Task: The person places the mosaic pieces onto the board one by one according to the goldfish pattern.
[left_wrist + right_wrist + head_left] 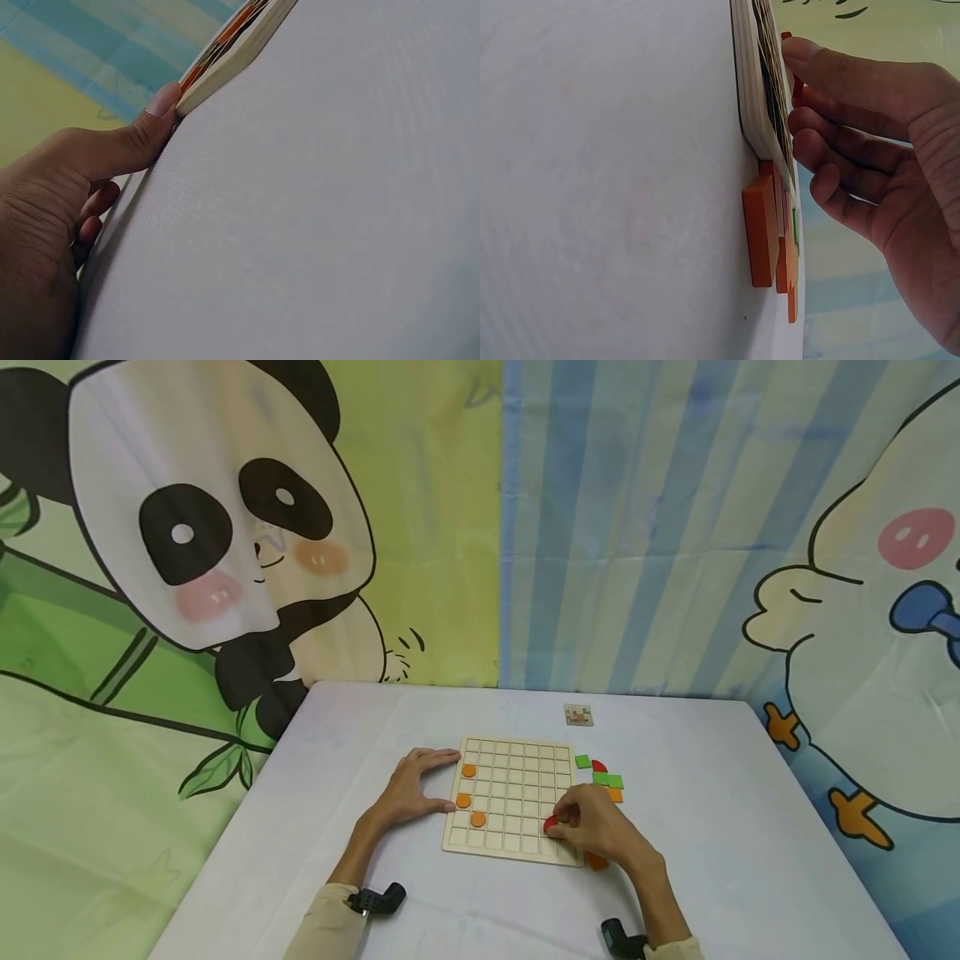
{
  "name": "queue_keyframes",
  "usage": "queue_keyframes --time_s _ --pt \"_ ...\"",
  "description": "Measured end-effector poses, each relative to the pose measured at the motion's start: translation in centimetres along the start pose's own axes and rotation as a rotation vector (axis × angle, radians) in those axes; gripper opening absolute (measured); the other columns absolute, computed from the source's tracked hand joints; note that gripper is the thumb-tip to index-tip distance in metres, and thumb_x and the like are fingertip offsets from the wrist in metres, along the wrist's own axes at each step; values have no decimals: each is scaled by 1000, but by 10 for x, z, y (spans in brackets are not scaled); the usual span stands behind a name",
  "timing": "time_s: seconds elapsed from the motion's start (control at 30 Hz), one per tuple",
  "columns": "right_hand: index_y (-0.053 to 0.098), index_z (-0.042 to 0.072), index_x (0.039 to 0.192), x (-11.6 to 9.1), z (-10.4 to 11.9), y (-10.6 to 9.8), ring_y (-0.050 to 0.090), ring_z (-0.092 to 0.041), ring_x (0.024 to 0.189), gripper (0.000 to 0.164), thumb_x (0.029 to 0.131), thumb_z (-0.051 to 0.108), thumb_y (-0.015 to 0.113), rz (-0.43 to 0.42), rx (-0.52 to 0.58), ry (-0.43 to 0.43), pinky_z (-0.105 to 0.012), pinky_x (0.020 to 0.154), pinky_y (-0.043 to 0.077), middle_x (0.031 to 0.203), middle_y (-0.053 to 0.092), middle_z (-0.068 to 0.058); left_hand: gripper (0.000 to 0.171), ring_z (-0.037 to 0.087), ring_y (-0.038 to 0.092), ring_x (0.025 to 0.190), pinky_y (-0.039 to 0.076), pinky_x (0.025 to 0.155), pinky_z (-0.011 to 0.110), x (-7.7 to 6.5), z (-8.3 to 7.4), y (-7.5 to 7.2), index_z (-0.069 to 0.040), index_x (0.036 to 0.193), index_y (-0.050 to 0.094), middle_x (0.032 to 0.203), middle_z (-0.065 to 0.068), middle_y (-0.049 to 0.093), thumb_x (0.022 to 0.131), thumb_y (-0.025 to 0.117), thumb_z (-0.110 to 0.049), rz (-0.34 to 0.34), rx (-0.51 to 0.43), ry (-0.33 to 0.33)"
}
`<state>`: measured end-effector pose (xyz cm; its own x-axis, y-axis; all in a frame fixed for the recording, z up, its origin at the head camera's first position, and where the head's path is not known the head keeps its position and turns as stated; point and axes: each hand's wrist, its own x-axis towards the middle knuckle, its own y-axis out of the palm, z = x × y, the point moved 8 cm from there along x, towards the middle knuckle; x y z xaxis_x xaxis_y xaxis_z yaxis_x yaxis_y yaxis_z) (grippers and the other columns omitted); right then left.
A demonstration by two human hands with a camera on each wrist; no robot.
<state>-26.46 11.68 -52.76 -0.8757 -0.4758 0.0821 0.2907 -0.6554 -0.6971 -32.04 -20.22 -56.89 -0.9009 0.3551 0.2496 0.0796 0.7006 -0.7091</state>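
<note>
A wooden grid board (510,793) lies flat on the white table, with three orange round pieces (478,819) in cells near its left side. My left hand (408,787) touches the board's left edge; the left wrist view has its thumb (154,124) against the board's rim. Over the lower right part of the board, my right hand (596,822) pinches a red piece with a rounded edge (551,824) between thumb and fingers. The right wrist view shows that red piece (798,86) edge-on, slightly above the grid. The fingers cover part of it.
Along the board's right side lie green pieces (607,780), a red curved piece (599,766) and orange pieces (597,861), some partly hidden by the right hand. A small patterned card (578,715) lies behind the board. Printed curtains hang behind the table (405,718).
</note>
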Motion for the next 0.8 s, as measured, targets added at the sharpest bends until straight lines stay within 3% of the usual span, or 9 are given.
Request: queue_keyframes --time_s 0.43,0.8 --pt "83 8 96 7 4 3 62 -9 73 20 85 20 95 3 -28 19 -24 67 56 84 71 8 94 29 54 142 38 117 61 1 5 2 -26 153 66 159 -4 64 69 103 -45 9 8 -25" --pt "84 9 94 15 16 12 61 -6 70 21 84 22 97 10 -21 -42 -24 66 55 82 71 10 93 30 54 142 38 118 63 0 3 1 -25 153 66 159 -3 64 69 103 -44 8 5 -14"
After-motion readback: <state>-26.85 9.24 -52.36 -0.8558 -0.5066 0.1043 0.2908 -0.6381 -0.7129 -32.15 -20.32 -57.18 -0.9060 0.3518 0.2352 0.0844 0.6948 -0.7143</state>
